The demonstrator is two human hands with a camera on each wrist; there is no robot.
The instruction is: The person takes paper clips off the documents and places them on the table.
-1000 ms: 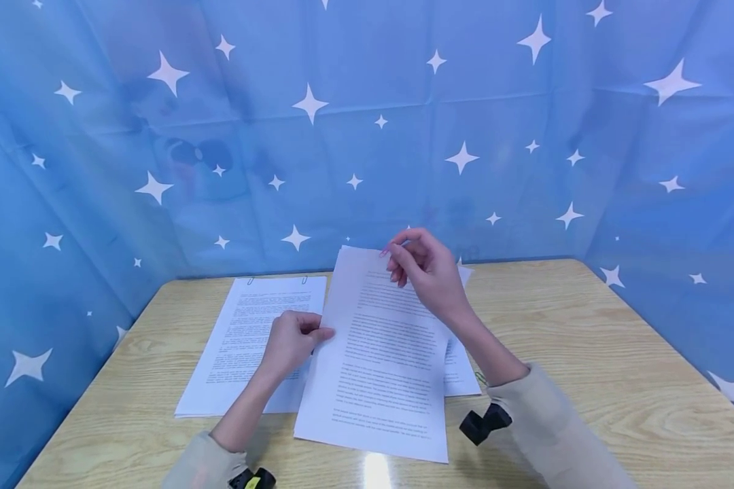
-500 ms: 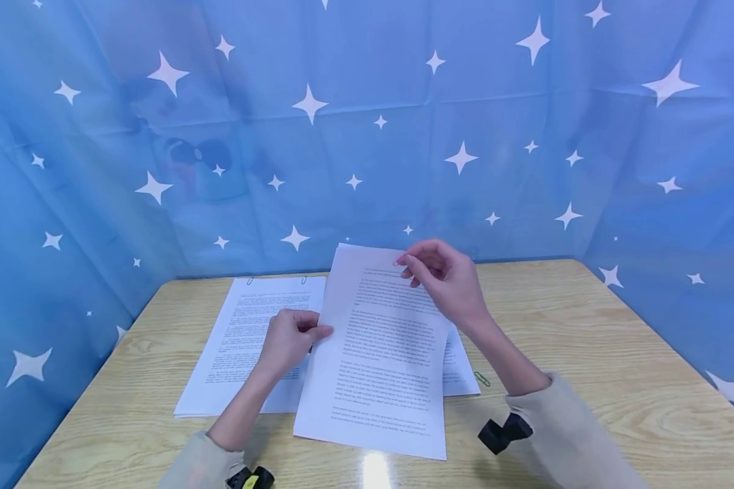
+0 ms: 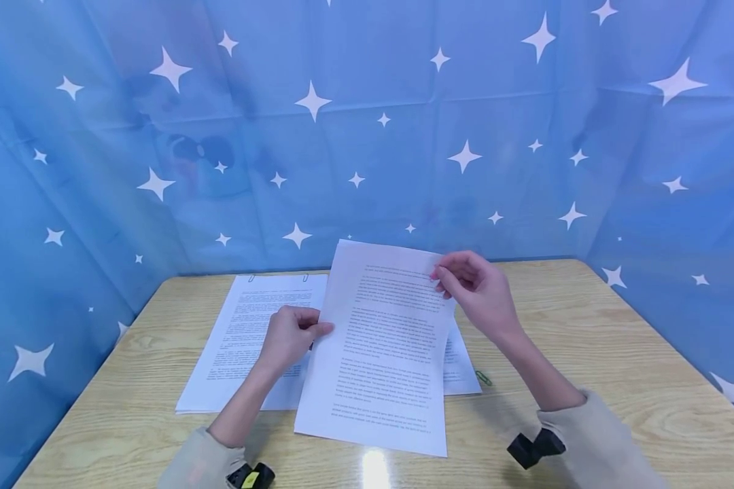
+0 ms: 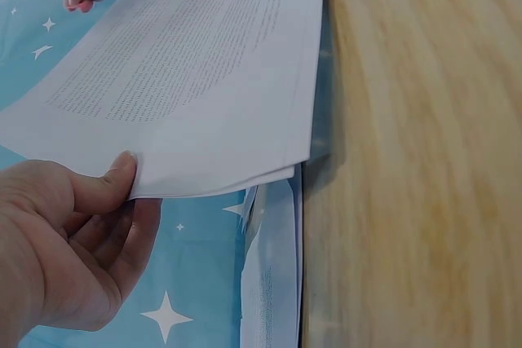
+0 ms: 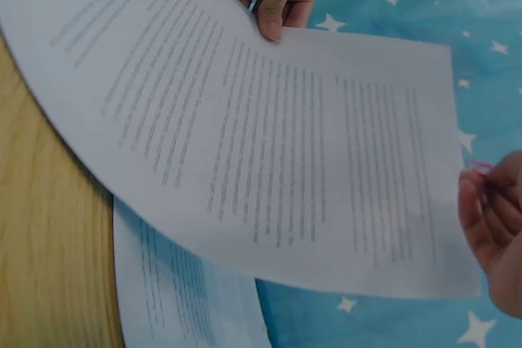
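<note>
Printed sheets are lifted off the table at a tilt, in a thin bundle whose lower corners part slightly in the left wrist view. My left hand pinches their left edge between thumb and fingers. At the top right corner of the sheets is my right hand. Between its thumb and forefinger it pinches a small pink paper clip, seen just off the paper's edge in the right wrist view. Whether the clip touches the sheets, I cannot tell.
A printed stack with two paper clips along its top lies at the left. Other printed pages lie beneath the raised sheets. A green paper clip is beside them. A blue starry curtain hangs behind the wooden table.
My right hand has moved right and slightly down along the top of the sheets to their right corner. The green paper clip is now uncovered. My left hand keeps its hold.
</note>
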